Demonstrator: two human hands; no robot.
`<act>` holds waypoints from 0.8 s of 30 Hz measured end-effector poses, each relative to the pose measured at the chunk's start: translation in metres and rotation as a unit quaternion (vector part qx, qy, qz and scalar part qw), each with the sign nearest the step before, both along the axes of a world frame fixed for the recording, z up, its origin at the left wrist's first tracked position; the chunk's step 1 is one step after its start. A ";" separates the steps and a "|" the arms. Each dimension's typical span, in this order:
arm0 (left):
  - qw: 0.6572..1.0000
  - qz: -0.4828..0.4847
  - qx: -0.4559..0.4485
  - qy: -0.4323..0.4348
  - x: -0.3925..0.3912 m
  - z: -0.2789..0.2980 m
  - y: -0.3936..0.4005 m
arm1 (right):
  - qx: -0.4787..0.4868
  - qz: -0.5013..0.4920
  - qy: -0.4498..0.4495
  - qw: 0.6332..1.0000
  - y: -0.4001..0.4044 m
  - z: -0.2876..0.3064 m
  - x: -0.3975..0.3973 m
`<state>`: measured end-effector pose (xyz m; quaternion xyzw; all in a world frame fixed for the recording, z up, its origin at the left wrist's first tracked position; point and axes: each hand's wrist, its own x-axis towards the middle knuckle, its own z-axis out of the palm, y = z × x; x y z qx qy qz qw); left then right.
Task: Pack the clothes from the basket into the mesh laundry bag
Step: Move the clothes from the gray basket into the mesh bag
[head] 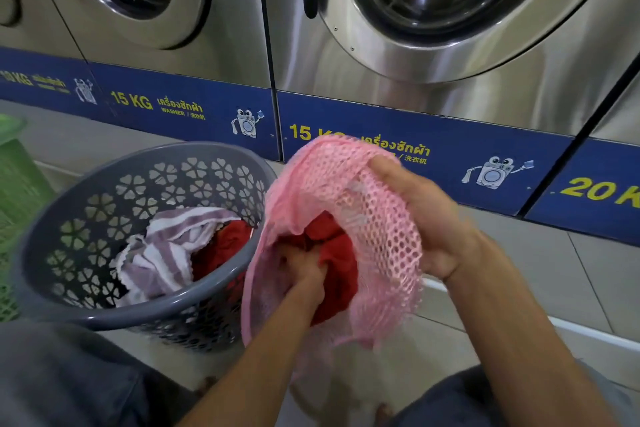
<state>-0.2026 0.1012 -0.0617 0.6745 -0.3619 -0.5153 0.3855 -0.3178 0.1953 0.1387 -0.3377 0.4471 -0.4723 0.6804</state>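
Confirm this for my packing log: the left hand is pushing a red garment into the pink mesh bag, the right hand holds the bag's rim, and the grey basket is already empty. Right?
Not quite. In the head view the grey basket is not empty: a striped cloth and another red item remain inside. The rest holds: left hand pushes the red garment into the pink mesh bag, right hand holding its rim.

Left hand (304, 274) reaching forward and down, fingers (294, 258) curled shut in a fist around red cloth. Right hand (426, 218) raised beside it, gripping pink mesh, thumb on top, forearm bare.
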 end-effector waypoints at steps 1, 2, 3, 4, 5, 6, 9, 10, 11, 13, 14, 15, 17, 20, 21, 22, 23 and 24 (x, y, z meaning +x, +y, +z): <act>1.000 -0.008 -0.004 -0.030 0.000 0.000 0.004 | -0.003 -0.049 -0.005 0.999 -0.003 0.001 -0.011; 0.995 -0.056 -0.009 -0.080 0.005 -0.008 0.005 | 0.008 -0.095 0.017 0.995 -0.006 0.001 -0.023; 0.987 -0.099 0.004 -0.128 0.015 -0.030 0.004 | 0.028 -0.134 0.067 0.988 -0.009 -0.003 -0.035; 0.972 -0.152 0.005 -0.178 0.023 -0.036 0.008 | 0.053 -0.164 0.129 0.976 -0.011 -0.010 -0.045; 0.959 -0.206 0.016 -0.194 0.035 -0.040 0.013 | 0.077 -0.183 0.191 0.961 -0.013 -0.018 -0.054; 0.948 -0.251 0.023 -0.194 0.044 -0.048 0.016 | 0.097 -0.184 0.240 0.948 -0.015 -0.028 -0.061; 0.886 -0.369 0.073 -0.270 0.063 -0.047 0.019 | 0.126 -0.139 0.317 0.930 -0.021 -0.050 -0.060; 0.865 -0.388 0.071 -0.309 0.066 -0.047 0.019 | 0.132 -0.123 0.323 0.929 -0.023 -0.056 -0.057; 0.849 -0.410 0.070 -0.325 0.068 -0.041 0.020 | 0.141 -0.104 0.324 0.930 -0.024 -0.057 -0.052; 0.830 -0.440 0.077 -0.335 0.069 -0.030 0.016 | 0.147 -0.104 0.300 0.937 -0.027 -0.057 -0.043; 0.816 -0.460 0.077 -0.341 0.070 -0.016 0.016 | 0.151 -0.113 0.275 0.943 -0.028 -0.057 -0.041; 0.803 -0.479 0.076 -0.348 0.070 0.000 0.014 | 0.149 -0.123 0.253 0.948 -0.030 -0.056 -0.040; 0.769 -0.536 0.067 -0.343 0.068 0.027 0.010 | 0.154 -0.128 0.227 0.953 -0.032 -0.061 -0.038; 0.734 -0.595 -0.002 -0.328 0.067 0.077 0.007 | 0.170 -0.104 0.219 0.955 -0.034 -0.071 -0.022; 0.753 -0.587 -0.034 -0.295 0.068 0.092 0.002 | 0.174 -0.095 0.216 0.956 -0.036 -0.075 -0.016; 0.793 -0.559 -0.056 -0.236 0.069 0.109 -0.002 | 0.174 -0.092 0.210 0.958 -0.039 -0.077 -0.011; 0.835 -0.518 -0.071 -0.169 0.072 0.122 -0.008 | 0.170 -0.091 0.203 0.960 -0.041 -0.079 -0.007; 0.869 -0.471 -0.092 -0.125 0.078 0.132 -0.015 | 0.167 -0.091 0.193 0.963 -0.043 -0.080 -0.004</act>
